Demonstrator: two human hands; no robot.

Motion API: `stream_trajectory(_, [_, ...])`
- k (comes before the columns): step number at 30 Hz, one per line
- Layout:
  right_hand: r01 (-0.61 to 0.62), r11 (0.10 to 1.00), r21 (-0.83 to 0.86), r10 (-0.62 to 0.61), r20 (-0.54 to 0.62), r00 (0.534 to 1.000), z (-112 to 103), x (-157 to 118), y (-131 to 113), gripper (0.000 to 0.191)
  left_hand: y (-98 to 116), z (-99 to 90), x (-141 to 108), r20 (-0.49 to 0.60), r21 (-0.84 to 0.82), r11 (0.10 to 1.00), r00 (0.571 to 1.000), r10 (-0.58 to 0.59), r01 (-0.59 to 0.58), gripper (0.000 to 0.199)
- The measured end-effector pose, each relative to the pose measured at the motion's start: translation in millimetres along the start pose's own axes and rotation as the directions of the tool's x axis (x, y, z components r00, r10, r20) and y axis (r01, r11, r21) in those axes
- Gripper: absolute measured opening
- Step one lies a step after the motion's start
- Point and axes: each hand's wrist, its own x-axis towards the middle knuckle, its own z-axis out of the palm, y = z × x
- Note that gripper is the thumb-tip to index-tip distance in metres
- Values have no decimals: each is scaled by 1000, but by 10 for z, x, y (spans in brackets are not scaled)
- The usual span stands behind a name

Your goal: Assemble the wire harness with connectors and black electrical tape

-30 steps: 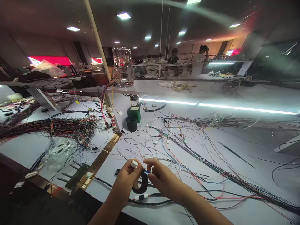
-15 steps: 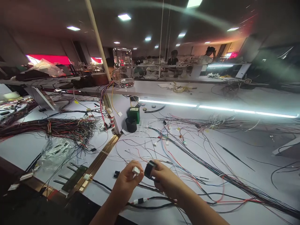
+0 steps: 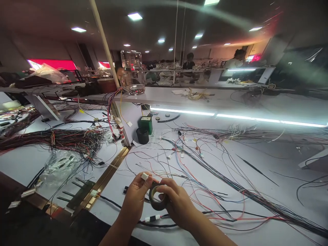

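Observation:
Between thumb and fingers of my left hand [image 3: 134,196] is a small white connector [image 3: 145,176], its face turned up. Close beside it, my right hand [image 3: 178,201] grips a roll of black tape [image 3: 156,205] with its hole facing me. The tape roll is against the left fingertips; whether tape is stuck to the wires there is hidden by the fingers. Below the hands, a black sleeved cable with a white connector banded in black [image 3: 152,218] lies on the table [image 3: 143,235].
Long bundled wires [image 3: 230,184] run diagonally across the right of the table. A black cup [image 3: 142,136] stands before a green box [image 3: 146,124]. Left lie a dark pronged fixture [image 3: 81,194], a plastic bag [image 3: 61,164] and a wire heap [image 3: 64,140]. A clear jug [image 3: 132,71] stands on the shelf.
My right hand has brought the tape roll down and round, so its hole now faces me. My left hand has shifted slightly up and left, and the white connector has turned.

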Motion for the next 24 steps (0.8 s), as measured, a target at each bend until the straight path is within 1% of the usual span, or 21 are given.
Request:
stream_trajectory(1, [-57,996,67,59,-34,998,-9,-17,47,16,-26,-14,0,-5,-20,999,1000,27,-27,31])
stream_trajectory(2, [-148,974,171,160,-60,985,-30,-28,94,16,-47,-31,-1,-4,-25,998,998,66,-66,29])
stream_trajectory(3, [-260,920,293,288,-58,956,-64,-32,137,18,-62,-49,-2,5,-14,994,994,108,-108,27])
stream_trajectory(4, [-379,833,403,419,-11,908,-108,-28,171,19,-72,-69,-2,26,12,988,988,151,-151,24])
stream_trajectory(5, [-493,731,472,523,76,849,-161,-18,195,20,-75,-89,1,65,48,980,979,191,-195,21])
stream_trajectory(7, [-645,594,480,606,260,752,-277,10,204,24,-64,-121,19,191,129,951,949,253,-279,17])
stream_trajectory(8, [-678,568,466,606,320,728,-330,19,192,28,-49,-129,33,254,162,935,929,269,-316,16])
stream_trajectory(9, [-684,567,460,587,357,727,-375,20,171,33,-29,-130,47,307,193,920,911,275,-342,16])
stream_trajectory(10, [-664,588,462,553,369,747,-406,14,145,38,-7,-123,61,338,226,906,901,271,-357,16])
stream_trajectory(12, [-549,707,445,441,330,835,-420,-18,90,45,31,-86,77,317,290,890,913,258,-352,17])
stream_trajectory(13, [-454,800,392,361,291,886,-402,-38,67,47,41,-61,79,284,311,887,924,257,-342,18])
stream_trajectory(15, [-191,966,175,153,207,966,-325,-77,46,49,29,-14,78,228,324,891,941,252,-317,19])
stream_trajectory(16, [-52,998,44,43,178,983,-276,-92,50,48,8,3,78,203,311,902,948,245,-300,21])
stream_trajectory(17, [57,997,-60,-46,162,986,-228,-104,64,47,-21,12,81,175,285,918,957,231,-274,22])
stream_trajectory(18, [115,987,-110,-100,140,985,-187,-113,86,43,-56,14,87,134,243,941,969,210,-237,23])
stream_trajectory(19, [109,989,-97,-100,92,991,-157,-118,117,38,-92,10,96,82,180,965,980,179,-192,24])
stream_trajectory(20, [41,999,-23,-41,11,999,-138,-119,151,30,-128,5,106,27,99,984,989,146,-148,26])
stream_trajectory(21, [-74,992,101,81,-63,995,-132,-117,187,23,-162,2,115,-14,11,994,994,111,-111,27])
stream_trajectory(22, [-210,947,242,242,-112,964,-134,-112,221,20,-194,4,122,-45,-76,994,996,77,-81,27])
stream_trajectory(23, [-333,869,366,402,-127,907,-139,-104,252,20,-226,13,123,-71,-161,986,997,42,-53,27])
stream_trajectory(24, [-425,790,441,521,-118,845,-143,-94,279,23,-259,32,119,-90,-237,971,996,-1,-21,27])
